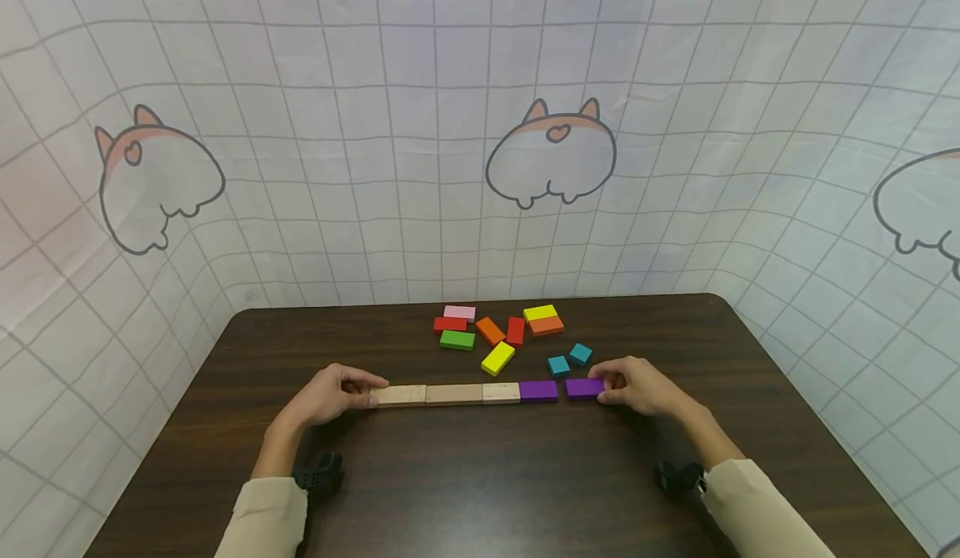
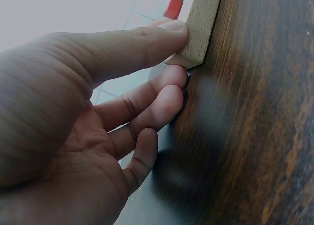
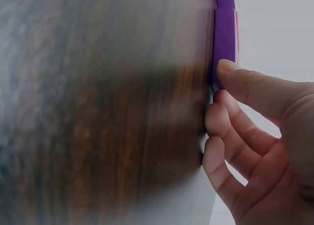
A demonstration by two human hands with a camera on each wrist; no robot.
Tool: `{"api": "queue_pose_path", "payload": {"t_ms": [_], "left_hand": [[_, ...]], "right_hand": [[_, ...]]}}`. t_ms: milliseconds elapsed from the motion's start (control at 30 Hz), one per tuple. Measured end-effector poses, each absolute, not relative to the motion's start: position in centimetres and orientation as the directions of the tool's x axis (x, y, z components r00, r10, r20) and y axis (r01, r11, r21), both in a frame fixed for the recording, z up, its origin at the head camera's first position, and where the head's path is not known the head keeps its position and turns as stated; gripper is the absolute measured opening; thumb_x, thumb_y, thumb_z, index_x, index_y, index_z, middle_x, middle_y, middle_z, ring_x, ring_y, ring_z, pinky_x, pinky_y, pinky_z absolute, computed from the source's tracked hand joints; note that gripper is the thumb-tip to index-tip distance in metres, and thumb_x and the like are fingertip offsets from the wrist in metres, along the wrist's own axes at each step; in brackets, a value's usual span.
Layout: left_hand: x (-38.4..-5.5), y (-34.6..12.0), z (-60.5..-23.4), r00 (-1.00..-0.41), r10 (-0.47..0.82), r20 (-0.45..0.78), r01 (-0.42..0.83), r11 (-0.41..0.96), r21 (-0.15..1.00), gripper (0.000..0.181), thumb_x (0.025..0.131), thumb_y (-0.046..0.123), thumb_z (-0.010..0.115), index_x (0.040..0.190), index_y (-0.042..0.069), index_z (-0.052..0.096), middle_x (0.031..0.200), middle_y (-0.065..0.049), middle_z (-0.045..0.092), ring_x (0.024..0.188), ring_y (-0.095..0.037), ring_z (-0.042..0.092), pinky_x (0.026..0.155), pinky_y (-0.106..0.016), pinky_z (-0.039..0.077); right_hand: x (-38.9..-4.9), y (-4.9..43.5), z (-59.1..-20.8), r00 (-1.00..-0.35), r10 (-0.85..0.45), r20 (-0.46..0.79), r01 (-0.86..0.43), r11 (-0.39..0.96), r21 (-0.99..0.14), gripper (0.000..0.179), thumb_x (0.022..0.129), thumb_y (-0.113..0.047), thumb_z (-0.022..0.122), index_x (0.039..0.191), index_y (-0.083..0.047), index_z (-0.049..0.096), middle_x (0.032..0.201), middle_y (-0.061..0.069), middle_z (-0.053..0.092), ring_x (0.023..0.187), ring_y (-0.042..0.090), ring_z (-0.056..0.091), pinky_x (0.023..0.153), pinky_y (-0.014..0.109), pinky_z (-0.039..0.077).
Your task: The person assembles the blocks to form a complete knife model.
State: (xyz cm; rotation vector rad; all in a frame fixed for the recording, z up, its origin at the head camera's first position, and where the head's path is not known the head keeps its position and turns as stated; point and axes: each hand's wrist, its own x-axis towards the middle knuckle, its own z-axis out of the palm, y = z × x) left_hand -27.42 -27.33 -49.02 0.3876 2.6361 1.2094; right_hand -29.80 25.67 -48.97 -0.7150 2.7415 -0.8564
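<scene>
A row of flat blocks lies across the table: a plain wooden block [image 1: 401, 395] at the left end, two more plain wooden blocks, then a purple block [image 1: 537, 391]. My left hand [image 1: 336, 394] pinches the left end of the row's first wooden block; in the left wrist view the thumb presses the near face of that wooden block [image 2: 198, 31]. To the right, across a small gap, lies a second purple block [image 1: 581, 388]. My right hand [image 1: 639, 385] pinches its right end, the thumb on the near side of the purple block [image 3: 225, 36] in the right wrist view.
Two small blue blocks [image 1: 558, 366] lie just behind the purple ones. Farther back are scattered pink, red, green, orange and yellow blocks [image 1: 498, 359]. The dark wood table [image 1: 480, 475] ends at a white gridded cloth [image 1: 375, 208] behind and at both sides.
</scene>
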Motion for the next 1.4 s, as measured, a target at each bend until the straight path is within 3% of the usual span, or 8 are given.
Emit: {"api": "queue_pose_path", "payload": {"t_ms": [1400], "left_hand": [[-27.4,-27.4,-49.0,-0.938,0.339,-0.07,0.171,0.629,0.758,0.024,0.093,0.016,0.076,0.117,0.012,0.079,0.085,-0.004,0.067,0.072,-0.016,0.051,0.064,-0.029,0.043]], "right_hand": [[-30.3,24.3,-49.3,-0.865,-0.499,-0.052,-0.366,0.698,-0.616,0.023,0.091,-0.013,0.077,0.113,-0.011,0.072,0.081,-0.003,0.06,0.071,0.012,0.053,0.064,0.024,0.044]]}}
